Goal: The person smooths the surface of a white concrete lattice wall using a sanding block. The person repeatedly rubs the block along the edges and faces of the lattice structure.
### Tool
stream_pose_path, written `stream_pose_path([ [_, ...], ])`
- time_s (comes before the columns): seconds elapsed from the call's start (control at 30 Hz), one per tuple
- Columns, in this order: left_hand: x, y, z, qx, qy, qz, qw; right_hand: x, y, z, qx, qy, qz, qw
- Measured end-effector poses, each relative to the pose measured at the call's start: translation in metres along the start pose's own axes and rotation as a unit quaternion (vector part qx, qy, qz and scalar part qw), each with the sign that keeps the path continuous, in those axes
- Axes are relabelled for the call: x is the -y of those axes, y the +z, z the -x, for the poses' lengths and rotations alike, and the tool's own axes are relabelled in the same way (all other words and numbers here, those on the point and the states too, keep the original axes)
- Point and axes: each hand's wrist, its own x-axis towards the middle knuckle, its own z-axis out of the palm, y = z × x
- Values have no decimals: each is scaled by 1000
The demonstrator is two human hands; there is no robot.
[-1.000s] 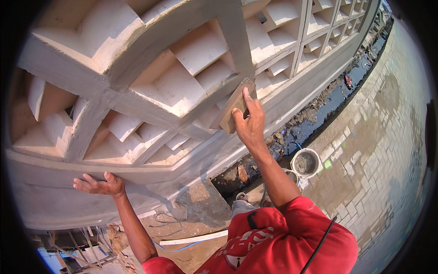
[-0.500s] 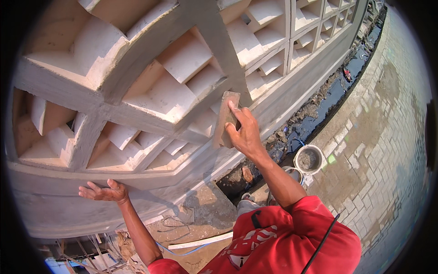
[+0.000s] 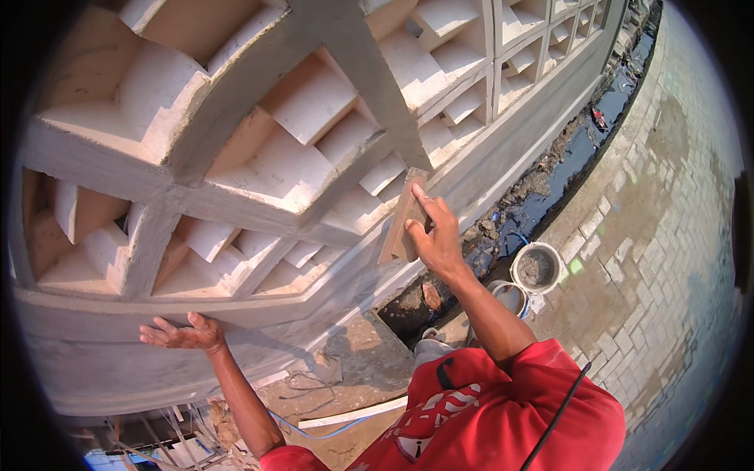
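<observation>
A plasterer's wooden float [image 3: 398,228], long and brown, is gripped in my right hand [image 3: 438,242]. It stands tilted against or just in front of the smooth grey lower band of the openwork wall [image 3: 357,74], below the lattice openings; whether its face touches is hard to tell. My fingers and thumb lie along its back, and its handle is mostly hidden by them. Farther left, my left hand [image 3: 185,334] is held out with spread fingers and nothing in it. It is beside the ledge under the pale angled blocks [image 3: 310,106]; contact with the wall cannot be made out.
A white bucket [image 3: 558,276] with grey mortar stands on the right, a second bucket [image 3: 525,302] partly behind it. A ditch with dark water [image 3: 561,188] runs along the wall's foot. Paving blocks [image 3: 628,290] lie beyond. Sticks and debris [image 3: 181,439] are at the lower left.
My right hand and the float have shifted slightly right and down, and the float is tilted more. My left hand keeps its spread pose with only a small shift in the picture.
</observation>
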Motion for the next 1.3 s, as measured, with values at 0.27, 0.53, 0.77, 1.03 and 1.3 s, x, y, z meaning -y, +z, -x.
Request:
stream_pose_path([
  [0.27, -4, 2, -3, -7, 3, 6, 1000, -8, 20, -24, -73, 33, -13, 997],
  [0.53, 3, 1, 1, -1, -2, 0, 1000, -13, 20, -10, -64, 27, -52, 996],
  [0.77, -1, 3, 0, -1, -1, 10, 1000, -3, 31, -12, -32, 38, -1, 999],
  [1.03, -2, 1, -2, -11, 1, 3, 1000, 0, 13, -42, -109, 39, -72, 991],
  [1.3, -2, 2, -3, -12, 8, 1, 1000, -5, 34, 0, -18, 45, -68, 996],
])
